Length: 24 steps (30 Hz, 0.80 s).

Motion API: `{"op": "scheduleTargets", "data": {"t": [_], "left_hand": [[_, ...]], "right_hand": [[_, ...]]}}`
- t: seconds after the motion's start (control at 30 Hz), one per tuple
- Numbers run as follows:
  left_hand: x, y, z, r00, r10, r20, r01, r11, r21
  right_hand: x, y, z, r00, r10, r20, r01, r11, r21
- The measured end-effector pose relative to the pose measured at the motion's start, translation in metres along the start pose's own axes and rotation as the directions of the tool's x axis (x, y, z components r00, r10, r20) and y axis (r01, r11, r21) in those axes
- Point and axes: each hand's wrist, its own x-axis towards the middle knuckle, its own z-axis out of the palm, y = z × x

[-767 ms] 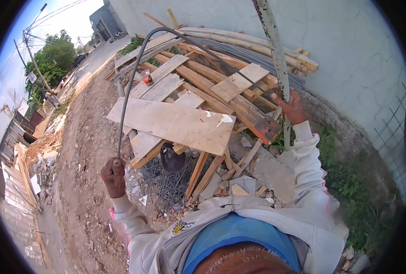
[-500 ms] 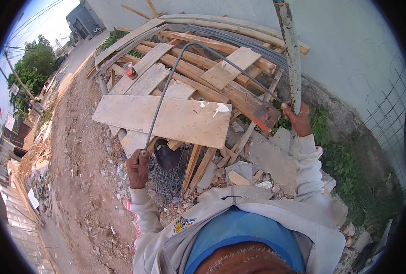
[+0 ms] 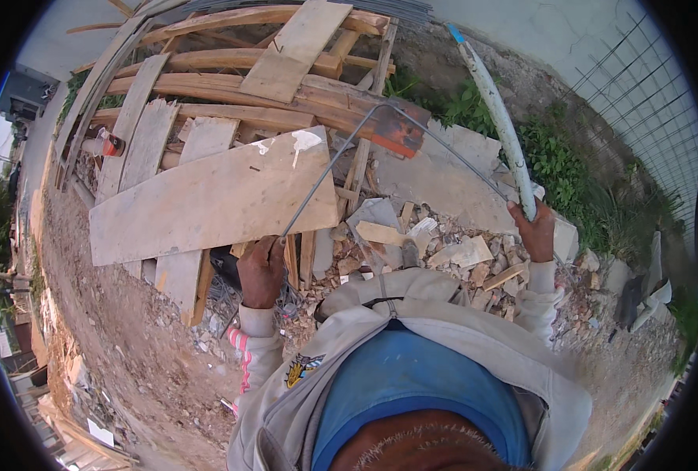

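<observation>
Here, the bent steel rod (image 3: 386,105) lies ahead of the person, spanning the gap between the two hands like a wide, upside-down V. Its bend points forward, away from the chest, toward the timber pile (image 3: 231,78), and sits about midway sideways between the fists, so neither hand is plainly nearer to it. The left hand (image 3: 263,276) is curled tight, pinching the left leg of the rod with the thumb uppermost; from there that leg slants forward and to the right, passing over the plywood board (image 3: 208,208). The other leg runs from the bend back and to the right, over the red-painted beam end (image 3: 398,133) and the concrete slab (image 3: 431,188), and meets the right hand (image 3: 534,233) by the thumb. That hand is closed around the lower part of the white pipe (image 3: 497,110); whether its fingers also grip the rod, I cannot tell. The pipe's long axis runs forward from the right fist with a lean to the left, its blue tip at the far end. The right hand stands slightly farther forward than the left, the two well apart above the rubble (image 3: 482,275).
</observation>
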Motion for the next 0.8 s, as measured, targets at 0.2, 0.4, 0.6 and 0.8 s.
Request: {"op": "scheduleTargets", "data": {"t": [0.2, 0.4, 0.6, 0.8], "left_hand": [[-0.010, -0.005, -0.016, 0.986, -0.145, 0.088, 0.145, 0.989, -0.002], [-0.016, 0.002, -0.010, 0.991, -0.123, 0.055, 0.125, 0.992, -0.035], [-0.020, 0.000, -0.006, 0.985, -0.124, 0.118, 0.130, 0.991, -0.041], [0.002, -0.024, -0.015, 0.999, -0.013, 0.043, 0.011, 0.998, 0.055]], "right_hand": [[0.004, -0.002, 0.004, 0.996, 0.072, 0.049, -0.075, 0.996, 0.054], [0.015, -0.015, -0.005, 0.995, 0.074, 0.067, -0.074, 0.997, -0.001], [0.027, -0.009, -0.005, 0.991, 0.077, 0.113, -0.081, 0.996, 0.036], [0.000, -0.009, 0.008, 0.992, 0.111, 0.054, -0.110, 0.994, -0.010]]}}
